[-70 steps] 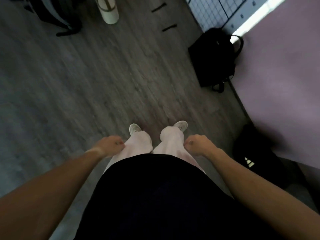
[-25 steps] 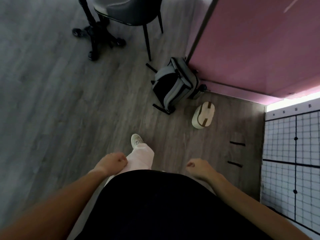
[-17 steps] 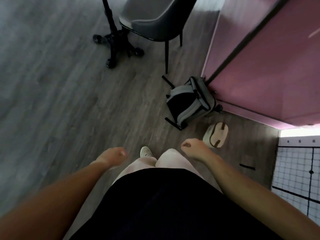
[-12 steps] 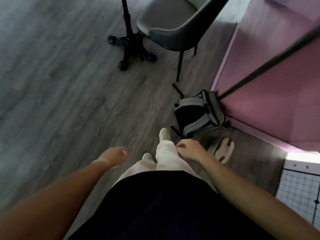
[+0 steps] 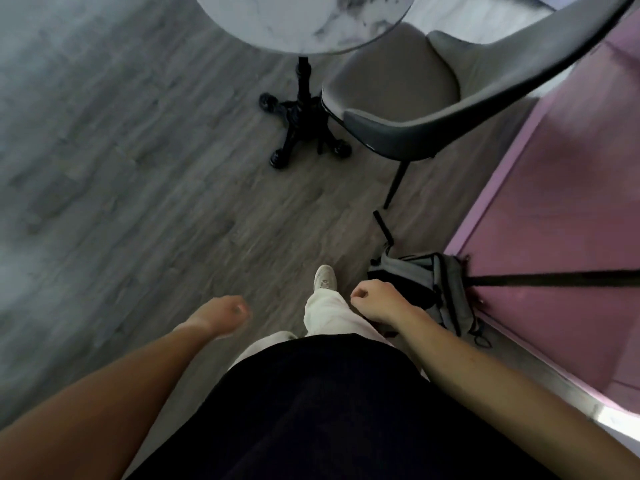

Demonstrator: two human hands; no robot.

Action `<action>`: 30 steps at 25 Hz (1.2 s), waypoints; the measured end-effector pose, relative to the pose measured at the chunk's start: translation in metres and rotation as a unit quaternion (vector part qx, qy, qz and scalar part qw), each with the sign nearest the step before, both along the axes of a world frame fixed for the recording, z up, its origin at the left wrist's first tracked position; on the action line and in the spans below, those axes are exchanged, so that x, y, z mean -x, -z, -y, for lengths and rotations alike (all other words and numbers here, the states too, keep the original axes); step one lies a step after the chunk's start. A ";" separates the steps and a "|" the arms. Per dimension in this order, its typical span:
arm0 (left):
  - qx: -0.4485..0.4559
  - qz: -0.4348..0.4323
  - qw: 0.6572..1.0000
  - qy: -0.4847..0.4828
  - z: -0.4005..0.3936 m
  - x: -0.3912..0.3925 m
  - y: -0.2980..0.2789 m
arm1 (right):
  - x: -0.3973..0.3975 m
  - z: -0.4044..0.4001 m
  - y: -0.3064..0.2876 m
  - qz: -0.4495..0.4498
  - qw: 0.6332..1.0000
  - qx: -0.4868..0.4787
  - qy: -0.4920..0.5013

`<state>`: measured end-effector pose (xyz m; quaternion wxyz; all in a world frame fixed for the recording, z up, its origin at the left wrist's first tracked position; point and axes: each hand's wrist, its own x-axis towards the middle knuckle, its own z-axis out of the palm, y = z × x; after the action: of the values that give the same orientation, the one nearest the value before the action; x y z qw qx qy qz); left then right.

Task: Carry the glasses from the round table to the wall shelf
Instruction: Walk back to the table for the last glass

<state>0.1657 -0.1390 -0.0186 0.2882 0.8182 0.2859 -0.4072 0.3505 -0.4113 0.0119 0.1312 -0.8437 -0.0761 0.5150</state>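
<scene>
The near edge of the round marble table [image 5: 304, 32] shows at the top, on a black pedestal base [image 5: 303, 129]. No glasses are visible on the part of the top that I see. My left hand [image 5: 221, 315] hangs low at the left with its fingers loosely curled and nothing in it. At the right of my legs, my right hand [image 5: 375, 301] is curled into a loose fist, also holding nothing. Both hands are well short of the table. The wall shelf is out of view.
A grey chair [image 5: 433, 91] stands to the right of the table. On the wood floor at the right lies a grey and black backpack [image 5: 429, 289], against a pink wall [image 5: 568, 237]. Open floor spreads to the left.
The view has turned and moved forward: the table, chair and backpack came closer, and the tabletop entered the frame. My hands swing beside my legs, holding nothing throughout.
</scene>
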 end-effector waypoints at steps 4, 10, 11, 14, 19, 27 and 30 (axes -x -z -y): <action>0.001 0.052 0.999 -0.008 -0.017 -0.094 -0.014 | -0.081 -0.028 -0.003 0.026 0.999 0.001 -0.044; 0.009 0.057 0.998 -0.010 -0.054 -0.174 -0.023 | -0.151 -0.067 -0.004 0.008 0.999 0.007 -0.049; 0.008 0.039 0.999 -0.005 -0.063 -0.180 -0.022 | -0.156 -0.074 -0.005 0.002 0.999 0.003 -0.052; 0.003 -0.008 1.000 0.011 -0.099 -0.204 -0.013 | -0.178 -0.099 -0.002 -0.009 0.999 0.008 -0.050; 0.011 -0.020 0.999 0.041 -0.156 -0.275 -0.017 | -0.237 -0.151 -0.016 0.002 1.000 0.022 -0.021; 0.037 0.090 0.992 0.085 -0.257 -0.424 -0.051 | -0.357 -0.266 -0.051 0.069 0.997 -0.033 -0.032; 0.018 0.129 0.988 0.084 -0.290 -0.474 -0.061 | -0.409 -0.306 -0.066 0.116 0.991 -0.057 -0.042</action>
<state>0.6394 0.1512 0.0427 0.3021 0.8796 0.1693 -0.3262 0.7594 -0.1049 0.0775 0.1473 -0.8851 -0.1552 0.4132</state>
